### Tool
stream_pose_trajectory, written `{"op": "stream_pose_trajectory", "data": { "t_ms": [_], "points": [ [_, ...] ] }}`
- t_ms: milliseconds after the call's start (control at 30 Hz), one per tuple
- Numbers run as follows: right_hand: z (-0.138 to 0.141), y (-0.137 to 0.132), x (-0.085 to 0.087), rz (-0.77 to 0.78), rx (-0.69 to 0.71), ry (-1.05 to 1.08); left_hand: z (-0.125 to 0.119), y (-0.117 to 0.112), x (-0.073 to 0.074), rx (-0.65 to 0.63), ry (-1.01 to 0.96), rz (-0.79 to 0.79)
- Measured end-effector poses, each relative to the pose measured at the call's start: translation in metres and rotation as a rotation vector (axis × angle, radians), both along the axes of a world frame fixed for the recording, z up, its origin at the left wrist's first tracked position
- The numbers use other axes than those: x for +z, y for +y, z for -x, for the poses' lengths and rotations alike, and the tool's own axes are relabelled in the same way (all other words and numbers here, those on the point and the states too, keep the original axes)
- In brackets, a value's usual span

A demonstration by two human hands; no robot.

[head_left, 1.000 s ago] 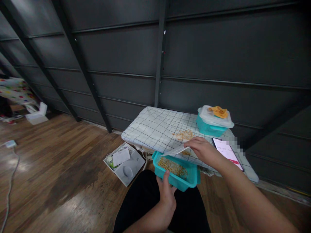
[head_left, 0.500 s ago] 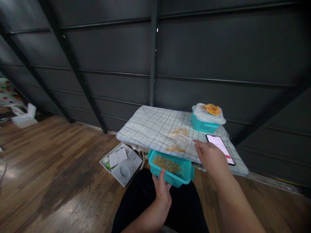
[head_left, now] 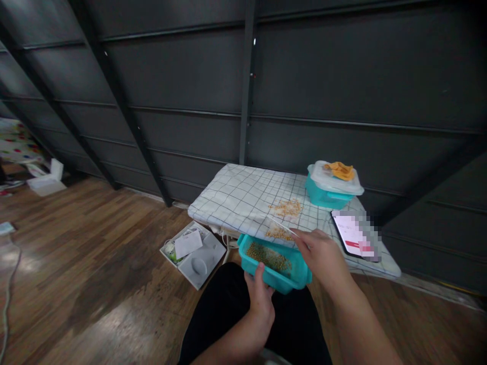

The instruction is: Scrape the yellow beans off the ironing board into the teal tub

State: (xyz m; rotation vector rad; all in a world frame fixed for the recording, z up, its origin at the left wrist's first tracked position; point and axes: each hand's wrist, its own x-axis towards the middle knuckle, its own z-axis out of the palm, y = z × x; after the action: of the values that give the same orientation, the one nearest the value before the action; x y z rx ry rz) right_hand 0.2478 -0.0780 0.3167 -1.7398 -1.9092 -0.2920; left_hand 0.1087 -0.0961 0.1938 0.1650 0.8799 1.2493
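My left hand (head_left: 261, 299) grips the near side of an open teal plastic box (head_left: 270, 278), thumb over its wall. Small yellow beans (head_left: 268, 257) cover part of its bottom. The box is held just below the front edge of a cloth-covered board (head_left: 228, 195). In my right hand (head_left: 321, 253), pinched at its near end, is a clear flat plastic piece (head_left: 281, 224), seen nearly edge-on. It is over the board, by a small patch of loose beans (head_left: 279, 232) near the edge. Farther back lies another patch of beans (head_left: 288, 208).
A lidded teal box (head_left: 329, 195) with an orange cloth (head_left: 341, 171) on top stands at the board's back right. A phone (head_left: 353, 235) lies right of my right hand. On the floor at left is an open white box (head_left: 209, 258). A dark panelled wall (head_left: 190, 76) rises behind.
My right hand has come slightly nearer with the plastic piece, which has turned from showing its face to nearly edge-on. The teal box stays in my left hand. The view has shifted slightly.
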Motion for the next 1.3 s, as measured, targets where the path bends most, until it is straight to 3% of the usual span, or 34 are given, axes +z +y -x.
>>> {"op": "stream_pose_trajectory", "data": {
  "t_ms": [167, 500, 633, 800, 1033, 1300],
  "points": [
    [0.002, -0.006, -0.001, 0.018, 0.113, 0.073, 0.001, 0.001, -0.001, 0.006, 0.032, 0.001],
    [0.006, -0.021, 0.002, 0.054, 0.22, 0.167, 0.004, 0.0, -0.001, 0.034, 0.027, 0.008],
    [0.003, -0.025, 0.005, -0.006, 0.228, 0.154, 0.005, 0.001, 0.002, 0.034, 0.031, 0.004],
    [0.0, -0.005, 0.003, -0.105, 0.251, 0.131, 0.004, 0.002, 0.002, 0.04, 0.016, -0.004],
    [0.005, 0.03, -0.007, -0.045, 0.443, 0.093, 0.002, 0.001, -0.003, 0.033, 0.034, 0.005],
    [-0.014, -0.008, -0.012, -0.046, 0.462, 0.115, 0.007, 0.005, 0.002, 0.059, 0.057, 0.007]
  ]
}}
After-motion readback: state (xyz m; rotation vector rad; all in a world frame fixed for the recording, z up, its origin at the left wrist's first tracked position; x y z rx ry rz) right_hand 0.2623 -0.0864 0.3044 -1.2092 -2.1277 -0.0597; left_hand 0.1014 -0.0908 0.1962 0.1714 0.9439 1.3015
